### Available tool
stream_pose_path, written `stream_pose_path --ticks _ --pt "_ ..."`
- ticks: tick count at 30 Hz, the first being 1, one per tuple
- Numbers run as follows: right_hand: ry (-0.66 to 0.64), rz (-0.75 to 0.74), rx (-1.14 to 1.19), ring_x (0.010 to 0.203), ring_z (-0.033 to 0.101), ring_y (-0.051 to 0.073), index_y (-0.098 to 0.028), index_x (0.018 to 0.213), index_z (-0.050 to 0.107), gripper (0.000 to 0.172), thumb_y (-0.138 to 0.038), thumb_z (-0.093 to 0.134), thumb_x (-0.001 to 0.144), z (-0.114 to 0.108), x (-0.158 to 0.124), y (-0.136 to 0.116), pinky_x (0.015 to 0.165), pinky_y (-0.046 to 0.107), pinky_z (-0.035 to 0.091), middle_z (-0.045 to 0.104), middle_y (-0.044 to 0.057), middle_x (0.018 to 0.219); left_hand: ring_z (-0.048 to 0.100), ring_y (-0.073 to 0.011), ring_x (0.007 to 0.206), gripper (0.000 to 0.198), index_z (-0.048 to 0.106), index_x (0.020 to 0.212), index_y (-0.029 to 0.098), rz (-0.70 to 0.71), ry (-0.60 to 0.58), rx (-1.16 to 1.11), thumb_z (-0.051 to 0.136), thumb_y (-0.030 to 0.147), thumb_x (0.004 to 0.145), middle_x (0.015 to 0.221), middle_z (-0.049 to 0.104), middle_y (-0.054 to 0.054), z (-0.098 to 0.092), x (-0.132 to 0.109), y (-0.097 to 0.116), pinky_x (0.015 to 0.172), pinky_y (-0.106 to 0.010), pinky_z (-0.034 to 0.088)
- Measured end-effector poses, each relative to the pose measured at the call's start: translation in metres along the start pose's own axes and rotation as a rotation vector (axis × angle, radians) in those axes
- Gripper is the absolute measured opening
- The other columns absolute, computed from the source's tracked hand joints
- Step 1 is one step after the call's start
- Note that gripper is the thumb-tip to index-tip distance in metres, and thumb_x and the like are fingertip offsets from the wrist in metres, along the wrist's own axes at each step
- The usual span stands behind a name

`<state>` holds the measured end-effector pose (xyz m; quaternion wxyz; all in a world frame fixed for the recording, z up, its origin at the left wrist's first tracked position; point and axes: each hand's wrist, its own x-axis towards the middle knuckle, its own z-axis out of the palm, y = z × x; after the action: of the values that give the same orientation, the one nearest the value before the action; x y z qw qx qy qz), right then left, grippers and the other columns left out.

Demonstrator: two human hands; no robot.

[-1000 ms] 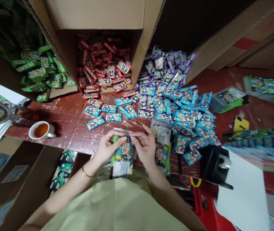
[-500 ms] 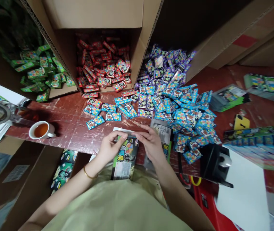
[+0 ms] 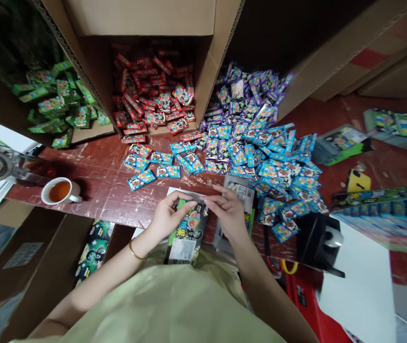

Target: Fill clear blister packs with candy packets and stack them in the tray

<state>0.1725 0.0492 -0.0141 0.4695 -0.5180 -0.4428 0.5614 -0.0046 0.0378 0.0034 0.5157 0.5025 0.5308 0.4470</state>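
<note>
In front of my body is a flat-sided black and green printed package point(image 3: 185, 247) with a white label near its lower end. My left hand point(image 3: 171, 212) is closed on its upper left edge, thumb on top. At the upper right corner my right hand point(image 3: 227, 213) pinches with thumb and forefinger, its other fingers loosely stretched. What lies under the fingertips is hidden. Beside my right hand lies a similar clear package point(image 3: 241, 193) with a pale label. Several blue candy packets point(image 3: 168, 171) lie on the table just beyond my hands.
Cardboard boxes hold green packets point(image 3: 53, 105), red packets point(image 3: 155, 102) and purple packets point(image 3: 249, 95). A heap of blue packets point(image 3: 278, 174) lies right of centre. A cup of tea point(image 3: 61, 191) stands left. A black tape dispenser point(image 3: 317, 243) sits at the right edge.
Both hands and the package have shifted very slightly to the right in view, as the camera view moved a little. The grip looks the same.
</note>
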Motion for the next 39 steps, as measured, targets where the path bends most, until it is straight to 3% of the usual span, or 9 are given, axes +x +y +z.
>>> stream_pose_path --ticks 3,9,13,19,29,32,35,37,39 --pt "-0.015 -0.086 -0.094 0.087 0.069 0.021 -0.021 0.099 0.065 0.022 -0.029 0.071 0.079 0.007 -0.008 0.000 0.080 0.036 0.056 0.072 0.006 0.098 0.065 -0.0167 0.084 0.019 0.063 0.088 0.019 0.011 -0.026 -0.054 0.072 0.032 0.076 0.091 0.071 -0.004 0.003 -0.001 -0.007 0.078 -0.029 0.051" --pt "-0.031 -0.264 -0.065 0.088 0.063 0.017 -0.023 0.088 0.067 0.016 -0.027 0.075 0.074 0.007 0.016 -0.020 0.075 0.031 0.054 0.064 0.003 0.095 0.061 -0.0134 0.067 0.025 0.059 0.087 0.019 -0.047 -0.005 -0.041 0.074 0.034 0.074 0.078 0.067 -0.001 0.003 0.000 -0.009 0.063 -0.025 0.048" --pt "-0.356 -0.159 -0.133 0.071 0.060 0.014 -0.019 0.071 0.066 0.013 -0.029 0.073 0.074 0.004 0.042 -0.047 0.066 0.028 0.051 0.064 0.001 0.076 0.063 -0.0160 0.084 0.025 0.056 0.088 0.020 0.018 0.013 -0.057 0.073 0.032 0.075 0.092 0.068 -0.004 0.004 -0.001 -0.008 0.077 -0.029 0.048" --pt "-0.659 -0.102 -0.312 0.057 0.056 0.012 -0.016 0.072 0.066 0.013 -0.029 0.069 0.076 0.012 0.056 -0.068 0.052 0.022 0.043 0.064 0.000 0.066 0.052 -0.0117 0.070 0.036 0.049 0.090 0.021 0.044 0.070 0.017 0.078 0.030 0.069 0.078 0.054 0.003 0.005 -0.004 -0.012 0.067 -0.024 0.042" --pt "-0.520 -0.206 -0.457 0.050 0.043 0.007 -0.018 0.063 0.067 0.008 -0.017 0.072 0.070 0.018 0.047 -0.059 0.048 0.020 0.034 0.057 -0.003 0.060 0.053 -0.0137 0.079 0.039 0.048 0.093 0.021 0.054 0.083 0.015 0.078 0.030 0.069 0.085 0.054 0.001 0.005 -0.002 -0.014 0.074 -0.025 0.041" --pt "-0.506 -0.034 -0.274 0.053 0.047 0.008 -0.017 0.074 0.067 0.015 -0.020 0.078 0.064 0.018 0.051 -0.051 0.049 0.020 0.037 0.058 -0.004 0.064 0.053 -0.0130 0.078 0.037 0.048 0.092 0.021 0.055 0.094 -0.005 0.076 0.032 0.071 0.084 0.053 0.002 0.008 -0.005 -0.010 0.073 -0.024 0.041" --pt "-0.640 0.380 0.086 0.058 0.056 0.011 -0.016 0.086 0.063 0.032 -0.022 0.081 0.059 0.019 0.061 -0.036 0.054 0.023 0.046 0.062 -0.003 0.067 0.053 -0.0122 0.075 0.029 0.046 0.094 0.022 0.019 0.068 -0.046 0.067 0.037 0.080 0.084 0.053 0.002 0.010 -0.006 -0.008 0.069 -0.023 0.042" --pt "-0.700 0.589 0.282 0.057 0.059 0.013 -0.015 0.082 0.061 0.030 -0.023 0.080 0.060 0.021 0.065 -0.026 0.055 0.025 0.049 0.063 -0.001 0.066 0.053 -0.0114 0.072 0.028 0.044 0.095 0.023 0.023 0.084 -0.040 0.064 0.037 0.082 0.082 0.053 0.002 0.006 -0.004 -0.007 0.067 -0.023 0.042" --pt "-0.636 0.609 0.381 0.052 0.057 0.011 -0.015 0.078 0.059 0.029 -0.027 0.079 0.062 0.023 0.061 -0.019 0.051 0.023 0.047 0.062 -0.002 0.061 0.055 -0.0111 0.073 0.032 0.043 0.097 0.023 0.032 0.161 -0.010 0.067 0.037 0.080 0.083 0.055 0.002 -0.005 0.000 -0.003 0.067 -0.023 0.044"
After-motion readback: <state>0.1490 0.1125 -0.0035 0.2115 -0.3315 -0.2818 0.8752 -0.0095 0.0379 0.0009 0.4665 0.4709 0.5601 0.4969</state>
